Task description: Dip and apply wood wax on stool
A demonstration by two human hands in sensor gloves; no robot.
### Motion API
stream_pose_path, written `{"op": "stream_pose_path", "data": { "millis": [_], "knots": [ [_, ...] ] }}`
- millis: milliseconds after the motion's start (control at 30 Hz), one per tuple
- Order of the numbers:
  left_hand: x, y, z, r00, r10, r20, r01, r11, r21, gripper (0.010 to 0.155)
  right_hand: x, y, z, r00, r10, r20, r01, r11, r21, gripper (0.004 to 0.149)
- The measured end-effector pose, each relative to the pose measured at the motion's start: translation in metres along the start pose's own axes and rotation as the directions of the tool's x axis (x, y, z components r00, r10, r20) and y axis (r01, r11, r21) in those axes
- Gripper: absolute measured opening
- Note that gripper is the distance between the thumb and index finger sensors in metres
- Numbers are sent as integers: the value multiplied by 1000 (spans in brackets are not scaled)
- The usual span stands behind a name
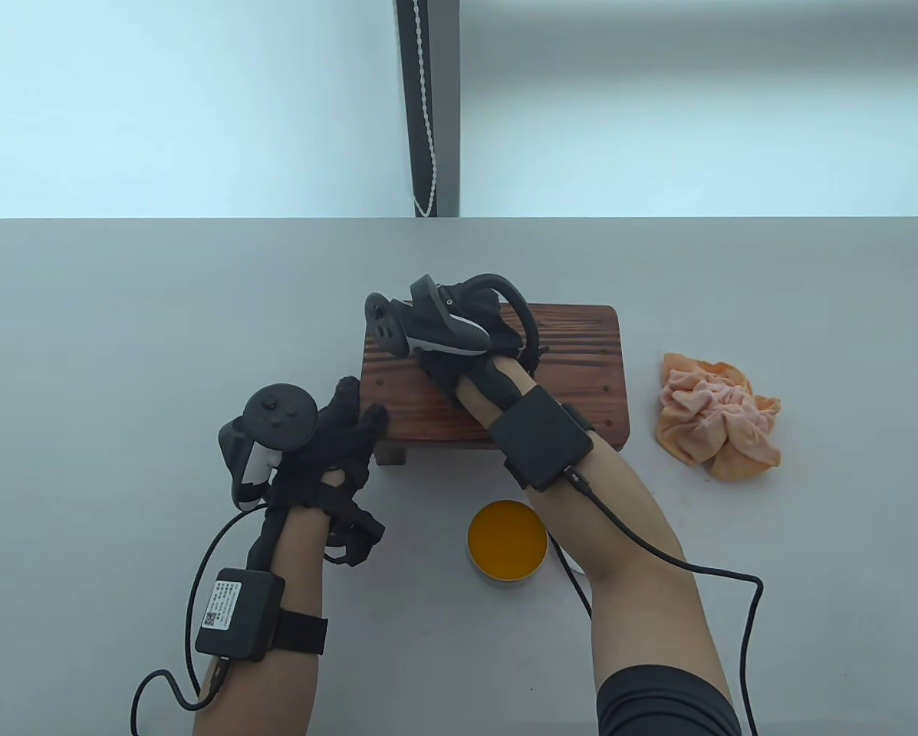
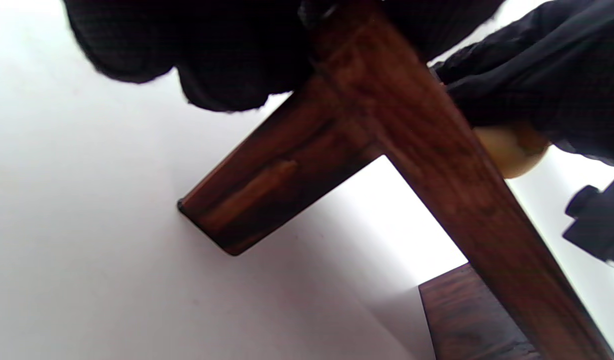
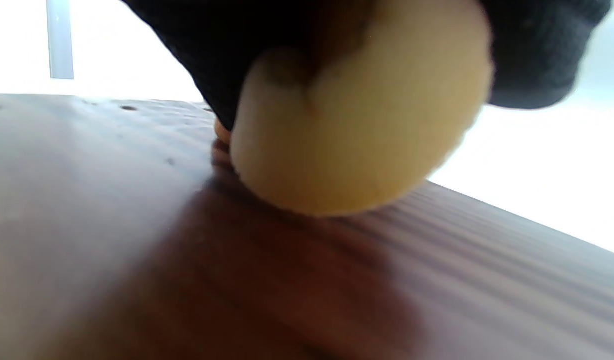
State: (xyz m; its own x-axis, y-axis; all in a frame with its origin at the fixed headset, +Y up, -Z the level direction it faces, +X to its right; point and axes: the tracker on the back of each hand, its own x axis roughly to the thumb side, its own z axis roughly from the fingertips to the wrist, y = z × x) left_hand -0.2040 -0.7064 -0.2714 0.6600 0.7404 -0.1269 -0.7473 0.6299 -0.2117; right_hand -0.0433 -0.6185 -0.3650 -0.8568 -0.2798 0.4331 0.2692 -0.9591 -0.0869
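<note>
Wood of a dark reddish brown, the stool (image 1: 551, 360) stands at the middle of the table view on the grey desk (image 1: 121, 322). The right hand (image 1: 459, 330) lies over the upper left of its top, fingers curled round a pale yellow sponge pad (image 3: 357, 130) that the right wrist view shows pressed against the grain. The left hand (image 1: 328, 445) grips the stool's lower left corner, steadying it; its wrist view shows dark fingers wrapped over the edge above a leg.

An open tin of orange wax (image 1: 507, 541) sits on the desk just below the stool, near the bottom centre. A crumpled peach cloth (image 1: 715, 418) lies to the right, apart from everything.

Dipping looks done for this pass and spreading is underway. The surface beside the pad shows a sheen, but how much of the top is coated cannot be told. The right part of the top and the legs probably remain.
</note>
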Motion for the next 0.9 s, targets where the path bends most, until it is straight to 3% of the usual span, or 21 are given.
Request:
{"op": "stream_pose_path", "data": {
  "millis": [67, 133, 267, 333, 433, 500, 700, 800, 900],
  "knots": [
    [0, 0, 0, 1000, 0, 0, 0, 1000, -5, 80, 7, -6, 10, 997, 42, 60, -45, 998, 43, 39],
    [1, 0, 1, 1000, -6, -1, 6, 1000, 2, 80, 12, -8, 13, 995, -20, 93, 16, 999, 41, 38],
    [1, 0, 1, 1000, -5, 0, 5, 1000, 0, 81, -1, 0, -1, 1000, -24, -11, 23, 1000, -16, 38],
    [1, 0, 1, 1000, 2, 0, -2, 1000, -4, 81, -9, 1, -3, 999, -14, -33, 14, 1000, 13, 38],
    [1, 0, 1, 1000, 9, -1, -9, 1000, -1, 81, -5, -3, 9, 999, 32, 33, -34, 997, 65, 38],
    [2, 0, 2, 1000, 0, -3, 0, 1000, 5, 80, -2, -6, 17, 996, -22, 89, 15, 997, 79, 38],
    [2, 1, 2, 1000, 2, -2, -2, 1000, 1, 80, -13, 5, 5, 999, -10, -35, 9, 1000, -29, 38],
    [2, 0, 2, 1000, 6, -3, -6, 1000, 4, 80, -13, 1, 10, 1000, 25, -16, -24, 997, 71, 38],
    [2, 0, 2, 1000, 11, -6, -10, 1000, 6, 80, -8, -3, 19, 999, -2, 51, -3, 996, 91, 38]
  ]
}}
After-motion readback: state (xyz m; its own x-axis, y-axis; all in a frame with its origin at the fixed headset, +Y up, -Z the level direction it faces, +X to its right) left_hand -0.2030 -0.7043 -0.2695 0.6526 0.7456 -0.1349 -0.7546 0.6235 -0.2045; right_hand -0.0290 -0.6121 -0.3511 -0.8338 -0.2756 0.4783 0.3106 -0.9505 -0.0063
